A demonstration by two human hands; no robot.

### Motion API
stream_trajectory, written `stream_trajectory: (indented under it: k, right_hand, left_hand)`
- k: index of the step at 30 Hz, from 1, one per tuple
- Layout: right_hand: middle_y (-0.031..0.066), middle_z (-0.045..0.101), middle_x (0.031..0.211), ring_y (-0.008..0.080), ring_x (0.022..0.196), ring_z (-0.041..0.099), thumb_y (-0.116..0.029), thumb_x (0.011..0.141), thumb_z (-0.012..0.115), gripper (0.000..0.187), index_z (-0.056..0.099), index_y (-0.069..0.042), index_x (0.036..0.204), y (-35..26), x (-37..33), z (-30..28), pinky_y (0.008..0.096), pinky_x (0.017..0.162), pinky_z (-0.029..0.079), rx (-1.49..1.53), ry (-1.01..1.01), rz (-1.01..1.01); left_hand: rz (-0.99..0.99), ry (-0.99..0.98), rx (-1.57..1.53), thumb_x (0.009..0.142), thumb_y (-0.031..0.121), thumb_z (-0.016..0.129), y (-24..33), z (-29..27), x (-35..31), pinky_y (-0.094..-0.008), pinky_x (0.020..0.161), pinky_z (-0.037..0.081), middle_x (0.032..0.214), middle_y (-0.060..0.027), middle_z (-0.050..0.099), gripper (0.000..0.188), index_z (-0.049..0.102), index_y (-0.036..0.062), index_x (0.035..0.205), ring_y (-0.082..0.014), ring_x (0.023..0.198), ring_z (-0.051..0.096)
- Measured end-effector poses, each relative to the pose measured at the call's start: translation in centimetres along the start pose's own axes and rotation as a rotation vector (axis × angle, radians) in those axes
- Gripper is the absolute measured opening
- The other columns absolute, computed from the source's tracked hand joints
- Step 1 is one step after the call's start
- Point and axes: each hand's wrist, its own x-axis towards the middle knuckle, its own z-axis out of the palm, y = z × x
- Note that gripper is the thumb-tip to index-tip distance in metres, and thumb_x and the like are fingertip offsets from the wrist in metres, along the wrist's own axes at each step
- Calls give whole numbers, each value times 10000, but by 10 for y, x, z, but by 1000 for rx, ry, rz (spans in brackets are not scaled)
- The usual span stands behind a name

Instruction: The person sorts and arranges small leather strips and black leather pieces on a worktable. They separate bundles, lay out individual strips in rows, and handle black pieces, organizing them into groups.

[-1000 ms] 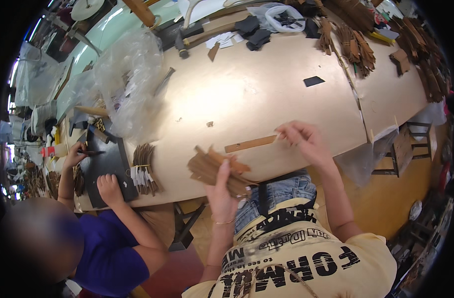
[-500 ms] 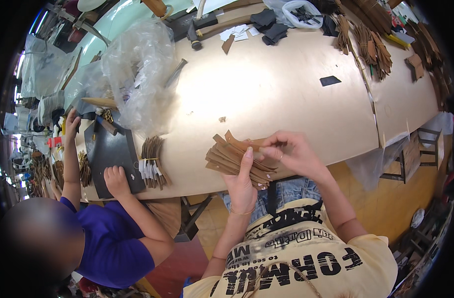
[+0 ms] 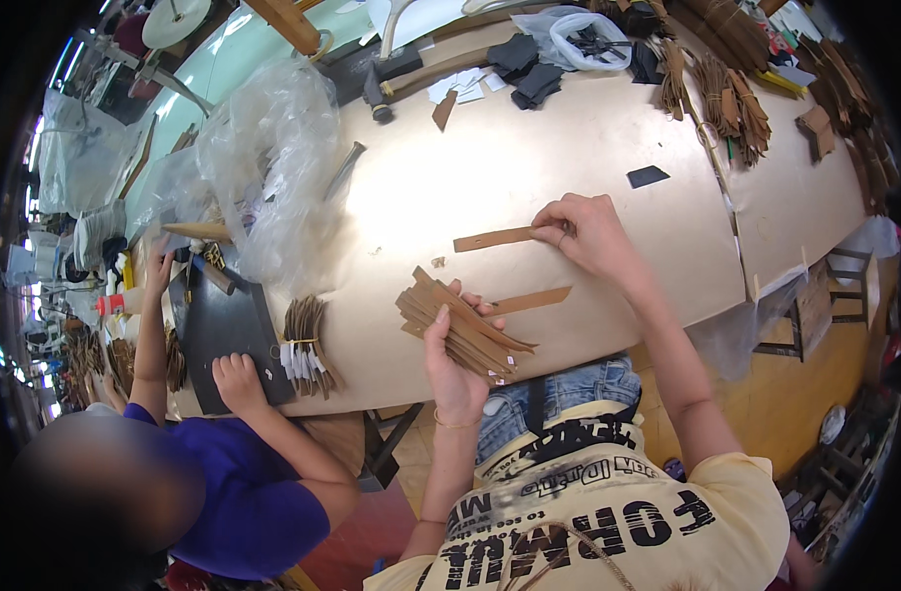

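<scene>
A thick fan of brown leather strips (image 3: 460, 320) sits in my left hand (image 3: 455, 372), thumb on top and fingers curled around the far side. Small white tags show at the strips' near ends. My right hand (image 3: 586, 231) pinches the right end of a single brown leather strip (image 3: 492, 238) over the table, beyond the fan. Another single strip (image 3: 537, 299) sticks out to the right from behind my left fingers; whether it lies on the table or is held, I cannot tell.
A co-worker in a purple shirt (image 3: 244, 507) sits at left, one hand on a black board (image 3: 219, 335). Beside it lies a banded strip bundle (image 3: 305, 345). Clear plastic bags (image 3: 278, 167), a hammer (image 3: 377, 94) and black pieces (image 3: 537, 84) lie farther back; strip bundles (image 3: 731, 108) at far right.
My right hand has moved away from the fan, up and slightly right, with one strip in its fingers. The fan in my left hand has shifted slightly left. A lone strip now shows beside it.
</scene>
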Motion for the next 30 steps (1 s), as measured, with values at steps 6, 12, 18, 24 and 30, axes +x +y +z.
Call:
stream_trajectory:
  k: [6, 12, 18, 24, 30]
  right_hand:
    - [67, 658, 1059, 204, 996, 608, -284, 841, 723, 228, 737, -126, 1004, 6, -7, 0, 436, 875, 408, -139, 36, 18]
    - [144, 362, 1521, 313, 1398, 348, -417, 920, 587, 541, 513, -161, 1391, -33, -46, 46, 496, 1118, 278, -412, 36, -161]
    - [117, 216, 1610, 279, 1491, 193, -489, 983, 430, 586, 374, -224, 1502, -14, -65, 46, 528, 1181, 179, -496, -117, -92]
    - [95, 202, 1616, 272, 1494, 178, -493, 991, 408, 565, 371, -258, 1504, 16, -73, 8, 544, 1187, 146, -556, -134, -102]
    - [103, 451, 1458, 311, 1336, 409, -383, 968, 527, 417, 570, -176, 1327, 31, -114, -14, 508, 1094, 291, -419, 390, -191]
  left_hand:
    - [-74, -35, -14, 980, 255, 490, -1, 12, 3, -379, 835, 517, 1071, -83, 535, 419, 451, 25, 1328, -188, 975, 548]
    - [3, 17, 17, 984, 263, 499, 13, 15, 6, -365, 820, 515, 1076, -77, 536, 419, 451, 36, 1334, -177, 971, 540]
    - [102, -35, 56, 990, 276, 495, 29, 13, 4, -372, 831, 522, 1085, -75, 540, 425, 444, 39, 1339, -179, 969, 542]
    - [82, -25, 114, 987, 263, 508, 18, 20, 5, -364, 812, 524, 1072, -76, 539, 418, 441, 38, 1333, -175, 952, 542]
    - [130, 6, 191, 1002, 253, 503, 2, 4, 4, -289, 729, 490, 989, -41, 546, 367, 479, 62, 1314, -127, 839, 538]
